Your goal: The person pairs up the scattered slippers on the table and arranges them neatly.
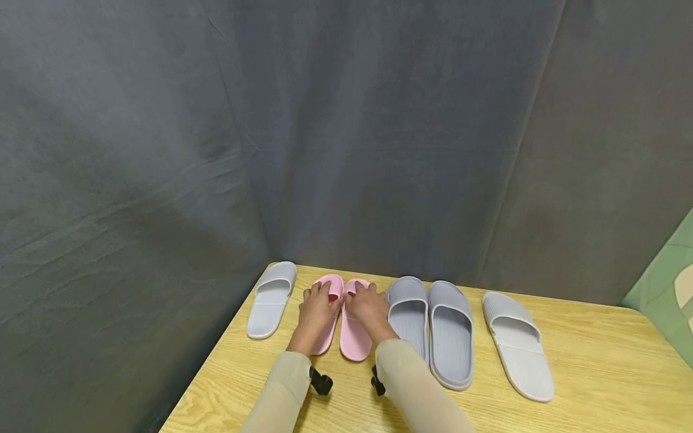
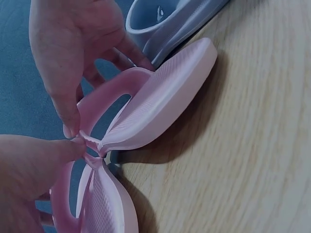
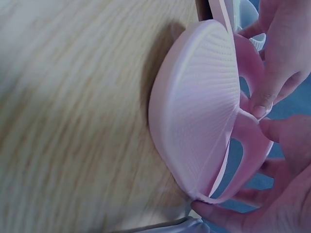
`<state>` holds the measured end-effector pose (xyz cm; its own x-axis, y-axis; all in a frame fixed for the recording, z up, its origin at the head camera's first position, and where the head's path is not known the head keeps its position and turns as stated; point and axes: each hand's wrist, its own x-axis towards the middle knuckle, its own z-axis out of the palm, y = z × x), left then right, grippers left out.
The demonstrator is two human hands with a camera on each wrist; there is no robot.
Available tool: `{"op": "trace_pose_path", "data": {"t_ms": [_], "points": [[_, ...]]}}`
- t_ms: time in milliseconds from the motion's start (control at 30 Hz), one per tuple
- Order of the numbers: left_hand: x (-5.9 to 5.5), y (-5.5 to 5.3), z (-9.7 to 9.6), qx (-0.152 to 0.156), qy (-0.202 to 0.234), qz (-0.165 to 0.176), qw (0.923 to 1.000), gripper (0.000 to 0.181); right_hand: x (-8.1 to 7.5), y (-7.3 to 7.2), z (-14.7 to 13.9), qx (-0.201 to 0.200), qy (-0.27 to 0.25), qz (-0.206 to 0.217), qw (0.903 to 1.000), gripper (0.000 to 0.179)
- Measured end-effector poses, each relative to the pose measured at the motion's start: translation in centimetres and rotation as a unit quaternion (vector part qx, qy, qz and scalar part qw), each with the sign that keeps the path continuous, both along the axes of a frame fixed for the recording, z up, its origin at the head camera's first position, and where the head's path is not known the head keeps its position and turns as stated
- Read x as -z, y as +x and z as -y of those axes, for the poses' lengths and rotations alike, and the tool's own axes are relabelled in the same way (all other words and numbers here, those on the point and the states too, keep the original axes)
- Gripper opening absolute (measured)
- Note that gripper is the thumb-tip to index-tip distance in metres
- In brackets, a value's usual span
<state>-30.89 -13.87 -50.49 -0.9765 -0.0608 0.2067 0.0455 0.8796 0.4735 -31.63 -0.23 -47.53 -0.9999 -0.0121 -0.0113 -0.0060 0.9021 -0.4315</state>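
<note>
Two pink slippers stand side by side on the wooden tabletop, toes toward the curtain. My left hand [image 1: 316,311] grips the left pink slipper [image 1: 325,338] across its strap, thumb on the inner side. My right hand [image 1: 369,311] holds the right pink slipper [image 1: 355,344] the same way, fingers spread over the strap [image 3: 250,167]. In the left wrist view both thumbs meet where the two straps touch. The inner edges of the slippers come together there, and the fingers partly hide the straps.
To the right of the pink pair stands a grey pair, a left grey slipper [image 1: 407,319] and a right grey slipper [image 1: 452,337]. A single white slipper [image 1: 522,355] lies farther right, another pale slipper [image 1: 271,304] at the far left. A dark curtain [image 1: 379,150] hangs behind the table [image 1: 612,361].
</note>
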Motion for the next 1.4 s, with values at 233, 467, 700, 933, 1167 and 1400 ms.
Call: {"op": "trace_pose_path", "data": {"t_ms": [233, 467, 700, 933, 1167, 1400], "points": [[0.2, -0.1, 0.0, -0.006, -0.005, 0.007, 0.9999, 0.060, 0.0, -0.2, 0.1, -0.004, 0.009, 0.007, 0.9999, 0.054], [0.3, 0.0, 0.1, -0.011, -0.013, 0.008, 0.9998, 0.061, -0.1, -0.4, 0.3, -0.013, 0.026, 0.014, 0.9995, 0.054], [0.3, 0.2, 0.5, -0.014, -0.019, 0.017, 0.9996, 0.061, 0.1, -0.5, 0.5, -0.004, 0.022, 0.020, 0.9995, 0.053], [0.0, 0.3, 0.6, 0.001, -0.020, 0.030, 0.9994, 0.064, 0.1, -0.6, 0.8, -0.004, 0.049, 0.023, 0.9985, 0.056], [-0.6, 0.5, 0.7, 0.010, -0.011, 0.056, 0.9983, 0.067, -0.3, -0.4, 0.6, -0.020, 0.051, 0.035, 0.9979, 0.059], [-0.9, 0.4, 0.7, 0.011, -0.029, 0.064, 0.9975, 0.068, -0.1, -0.7, 0.1, -0.021, 0.047, 0.021, 0.9984, 0.061]]}}
